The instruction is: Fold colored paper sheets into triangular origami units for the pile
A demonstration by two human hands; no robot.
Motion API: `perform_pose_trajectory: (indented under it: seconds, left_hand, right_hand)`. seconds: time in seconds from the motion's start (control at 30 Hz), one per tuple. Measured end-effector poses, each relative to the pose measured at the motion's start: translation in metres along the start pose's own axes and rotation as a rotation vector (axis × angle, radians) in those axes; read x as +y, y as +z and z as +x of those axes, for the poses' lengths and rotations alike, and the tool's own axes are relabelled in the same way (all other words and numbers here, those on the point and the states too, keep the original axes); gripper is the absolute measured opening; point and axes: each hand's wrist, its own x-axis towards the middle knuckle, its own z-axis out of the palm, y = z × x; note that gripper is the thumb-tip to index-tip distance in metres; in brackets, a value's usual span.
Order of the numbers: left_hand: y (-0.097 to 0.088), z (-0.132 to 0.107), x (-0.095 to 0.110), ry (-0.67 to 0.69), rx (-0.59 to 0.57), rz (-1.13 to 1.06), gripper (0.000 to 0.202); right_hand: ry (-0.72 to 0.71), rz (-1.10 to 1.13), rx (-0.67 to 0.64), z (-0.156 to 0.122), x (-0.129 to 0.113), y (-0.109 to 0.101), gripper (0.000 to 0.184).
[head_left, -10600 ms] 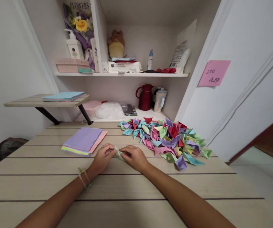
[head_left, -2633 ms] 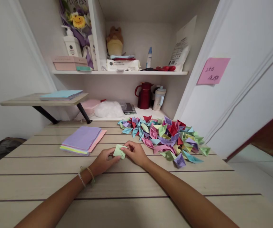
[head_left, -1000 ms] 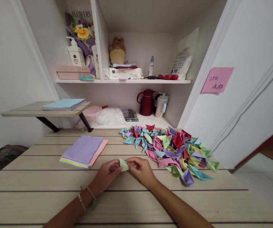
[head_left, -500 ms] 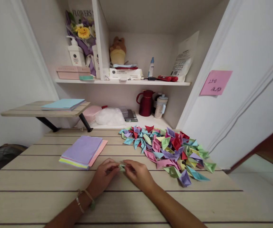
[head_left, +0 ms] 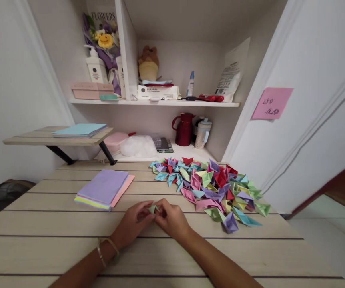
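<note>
My left hand [head_left: 135, 224] and my right hand [head_left: 171, 218] meet over the middle of the wooden table [head_left: 55, 224]. Both pinch a small folded piece of light green paper [head_left: 153, 208] between their fingertips; only its top corner shows. A stack of flat coloured sheets [head_left: 105, 188], purple on top, lies to the left of my hands. A heap of folded paper boats [head_left: 211, 184] in several colours spreads to the right, close to my right hand.
A side shelf [head_left: 55, 138] carries blue sheets at the left. Behind the table stand a red jug [head_left: 184, 129] and a white cup [head_left: 201, 132]. A pink note [head_left: 271, 103] hangs on the right wall. A dark bin [head_left: 6, 192] sits low left.
The green paper has been folded down from a flat square held up to a small piece nearly hidden between my fingertips. My hands have closed in together.
</note>
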Motion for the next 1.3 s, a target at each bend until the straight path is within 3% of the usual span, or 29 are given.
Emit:
perform_pose_trajectory:
  seconds: [0.2,0.37,0.53,0.7,0.87,1.0,1.3]
  left_hand:
    - [0.007,-0.005,0.006,0.103,0.016,0.193,0.037]
    - [-0.002,0.003,-0.008,0.07,0.121,0.047,0.032]
    - [-0.008,0.007,-0.014,0.051,0.195,-0.045,0.024]
    - [-0.004,0.006,-0.016,0.013,0.179,-0.074,0.022]
    - [0.001,0.008,-0.013,0.014,0.235,-0.083,0.029]
    - [0.002,0.005,-0.01,0.031,0.187,0.031,0.022]
    - [0.002,0.004,-0.003,0.176,0.207,0.299,0.009]
  right_hand:
    - [-0.046,0.164,0.003,0.004,-0.002,-0.006,0.022]
    - [0.093,0.514,0.029,0.009,-0.002,-0.005,0.019]
    - [0.163,0.705,-0.018,0.012,0.003,-0.001,0.021]
    - [0.226,0.697,-0.007,0.013,0.01,0.004,0.019]
    - [0.179,0.686,-0.01,0.012,0.008,0.004,0.036]
    - [0.111,0.569,-0.029,0.011,0.003,0.0,0.021]
    - [-0.083,0.297,0.078,0.01,0.001,-0.005,0.011]
